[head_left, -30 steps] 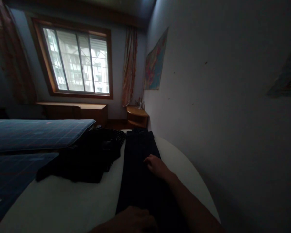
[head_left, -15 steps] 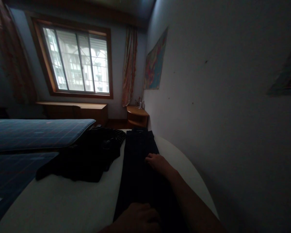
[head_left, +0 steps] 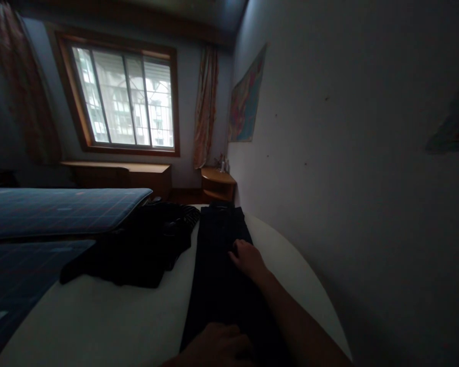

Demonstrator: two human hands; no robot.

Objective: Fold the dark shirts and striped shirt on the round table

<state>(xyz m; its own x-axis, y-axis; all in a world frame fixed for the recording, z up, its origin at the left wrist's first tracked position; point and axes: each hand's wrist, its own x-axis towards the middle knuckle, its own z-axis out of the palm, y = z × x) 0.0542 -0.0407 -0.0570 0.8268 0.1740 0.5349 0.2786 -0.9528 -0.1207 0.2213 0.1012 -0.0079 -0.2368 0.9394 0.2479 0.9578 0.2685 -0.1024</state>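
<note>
A pair of dark trousers lies lengthwise on a pale round tabletop, its waistband end pointing away from me. My right hand rests on the right edge of the trousers, about halfway along. Its fingers are bent, and a gap shows between thumb and forefinger. Close to me, at the bottom of the view, my left hand lies over the near part of the trousers, fingers loosely spread on the cloth. Deep shadow hides its fingertips. To the left of the trousers is a crumpled black garment.
On the left, a blue checked mattress reaches up to the table. A white wall runs close along the right side. Beyond the table stand a wooden corner shelf and a long desk under the window.
My right thumb has come apart from the forefinger, and those fingers are more bent. My left hand stays nearly in place. The view has shifted slightly.
</note>
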